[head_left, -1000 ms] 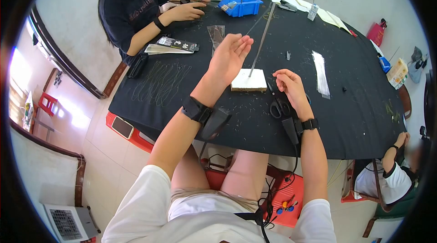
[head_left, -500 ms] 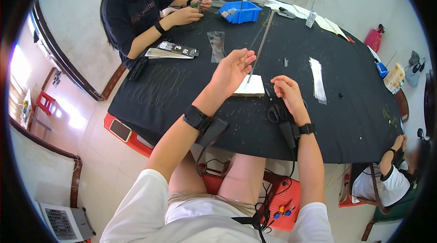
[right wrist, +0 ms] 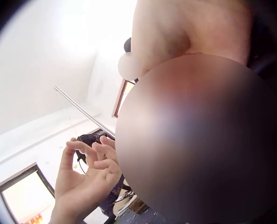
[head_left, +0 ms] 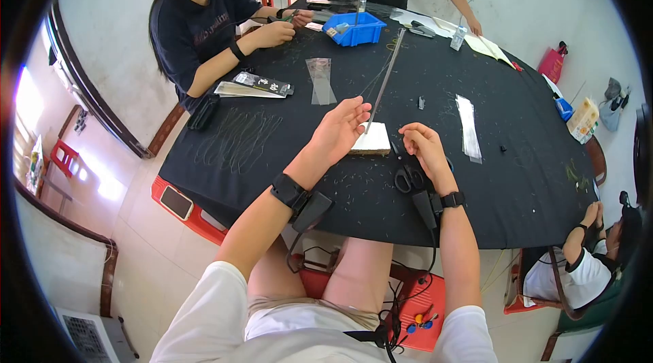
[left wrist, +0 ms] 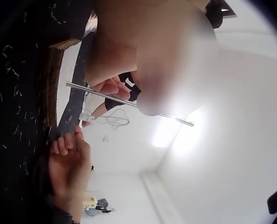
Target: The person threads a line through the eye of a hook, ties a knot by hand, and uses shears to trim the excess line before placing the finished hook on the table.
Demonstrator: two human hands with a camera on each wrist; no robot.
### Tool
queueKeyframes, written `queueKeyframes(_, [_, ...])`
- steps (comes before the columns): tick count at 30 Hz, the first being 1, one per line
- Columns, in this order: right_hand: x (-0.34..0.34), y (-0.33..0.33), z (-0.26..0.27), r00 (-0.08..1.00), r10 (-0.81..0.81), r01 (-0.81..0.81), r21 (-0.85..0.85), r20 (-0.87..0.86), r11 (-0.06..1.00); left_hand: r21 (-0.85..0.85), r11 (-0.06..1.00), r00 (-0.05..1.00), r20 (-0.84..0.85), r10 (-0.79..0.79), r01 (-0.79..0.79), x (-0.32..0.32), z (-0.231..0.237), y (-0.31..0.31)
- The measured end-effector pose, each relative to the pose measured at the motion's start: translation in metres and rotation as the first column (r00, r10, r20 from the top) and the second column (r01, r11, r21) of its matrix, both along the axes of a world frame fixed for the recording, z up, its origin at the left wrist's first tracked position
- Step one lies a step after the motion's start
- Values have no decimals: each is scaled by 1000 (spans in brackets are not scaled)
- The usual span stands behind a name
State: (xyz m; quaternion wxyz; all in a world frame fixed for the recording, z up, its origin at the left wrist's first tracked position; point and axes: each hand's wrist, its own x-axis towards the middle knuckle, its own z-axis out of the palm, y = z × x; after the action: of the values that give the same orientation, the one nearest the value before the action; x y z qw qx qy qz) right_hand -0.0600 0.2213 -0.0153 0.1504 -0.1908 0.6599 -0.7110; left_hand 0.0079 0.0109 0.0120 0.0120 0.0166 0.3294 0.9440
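Note:
A slim metal rod (head_left: 385,87) stands tilted on a white-topped block (head_left: 373,141) with a brown edge, in front of me on the black-covered table. Just left of the rod, my left hand (head_left: 338,132) is raised with its fingers loosely bent; the right wrist view shows this hand (right wrist: 89,179) with thumb and index tips close together. On the block's right side my right hand (head_left: 425,147) hovers, fingers loosely curled, and no object shows in it. The left wrist view has this hand (left wrist: 69,165) beside the block. Black-handled scissors (head_left: 408,178) lie close below the right hand.
Fine threads (head_left: 238,138) are spread at the left, near a black packet (head_left: 262,84) and a clear sleeve (head_left: 320,80). A blue bin (head_left: 354,29) stands at the back. Clear strips (head_left: 468,128) lie to the right. Other people are at the table's left, back and right.
In the head view, both hands, the rod and the block sit lower as the view shifts. At the back, the standing person has come further into view, one arm reaching to the table.

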Motion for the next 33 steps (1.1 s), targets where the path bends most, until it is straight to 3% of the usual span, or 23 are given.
queueKeyframes(5, [0,-1,0,1000,-4,4,2,5,1000,115,992,995,74,-66,57,3,3,0])
queueKeyframes(9, [3,-2,8,999,-10,10,-2,-44,1000,53,996,996,56,-70,67,-3,-2,2])
queueKeyframes(11, [6,-8,26,977,-137,143,29,-163,989,42,996,995,68,-77,74,-5,-2,2])
queueKeyframes(18, [12,-50,121,893,-208,189,-86,-400,978,110,984,978,139,-158,144,-6,3,-3])
queueKeyframes(33, [2,-80,132,914,-228,114,-325,-336,939,262,943,948,188,-256,203,-5,0,-3])
